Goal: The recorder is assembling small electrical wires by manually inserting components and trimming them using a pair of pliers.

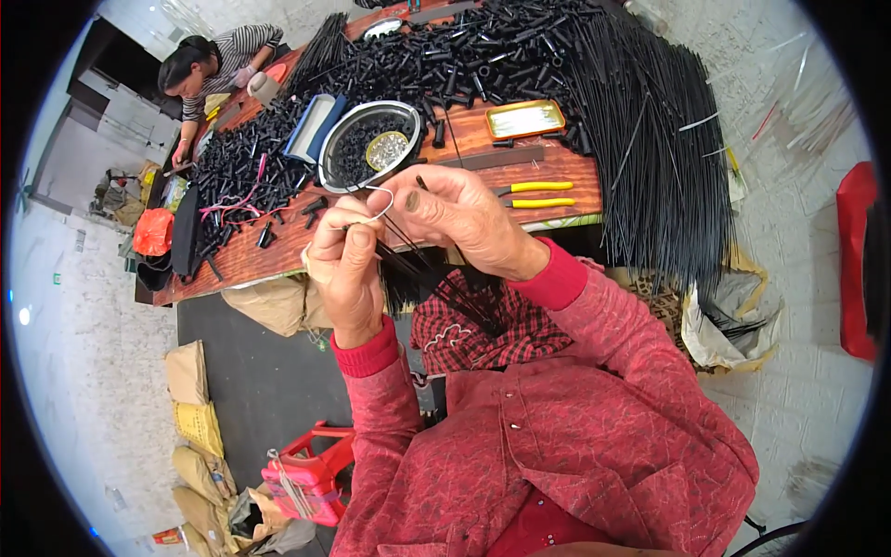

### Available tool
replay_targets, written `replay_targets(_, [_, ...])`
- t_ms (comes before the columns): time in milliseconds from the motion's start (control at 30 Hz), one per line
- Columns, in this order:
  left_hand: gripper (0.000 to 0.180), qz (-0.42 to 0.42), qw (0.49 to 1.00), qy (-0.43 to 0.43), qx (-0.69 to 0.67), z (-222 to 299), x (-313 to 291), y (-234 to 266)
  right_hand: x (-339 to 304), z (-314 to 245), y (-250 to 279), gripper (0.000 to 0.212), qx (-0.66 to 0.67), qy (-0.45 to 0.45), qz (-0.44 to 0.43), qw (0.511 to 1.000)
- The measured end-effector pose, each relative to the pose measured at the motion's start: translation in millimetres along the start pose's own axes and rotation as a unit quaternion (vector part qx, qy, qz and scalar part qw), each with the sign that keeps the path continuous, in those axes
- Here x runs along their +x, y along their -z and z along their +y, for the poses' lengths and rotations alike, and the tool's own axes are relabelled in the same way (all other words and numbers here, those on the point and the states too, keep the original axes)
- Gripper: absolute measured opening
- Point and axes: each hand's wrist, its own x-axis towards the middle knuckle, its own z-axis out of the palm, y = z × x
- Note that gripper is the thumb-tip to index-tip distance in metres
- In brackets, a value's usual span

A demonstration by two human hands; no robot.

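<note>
My left hand (351, 269) is closed, its thumb pressed against the bent fingers around several thin black strands (452, 299) that slant down over my lap. A thin white strip (388, 202) curves in a loop between my two hands, its end at the left fingertips. My right hand (473, 223) is closed just beside it, thumb against fingers, with a short black tip (420, 183) sticking up from its grip. How much of the strip each hand pinches is partly hidden by the fingers. Red and black checked cloth (483, 339) covers my lap beneath the strands.
Yellow-handled pliers (543, 194) lie right of my hands on the wooden table (251, 255). Beyond stand a metal bowl (327, 176) of small black parts and a yellow-rimmed tin (525, 120). Black tubes (445, 56) and long black strands (650, 158) are heaped behind; another person (227, 60) works far left.
</note>
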Motion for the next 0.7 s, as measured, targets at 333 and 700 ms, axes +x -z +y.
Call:
replay_targets(333, [0.010,0.021,0.999,0.009,0.025,-3.6,1.6,-5.8,2.4,-4.0,-0.9,0.015,0.034,-0.049,0.063,0.996])
replay_targets(700, [0.022,0.060,0.986,0.072,-0.140,-16.0,-1.8,-15.8,-1.4,4.7,-3.6,0.012,0.041,0.002,0.096,0.995])
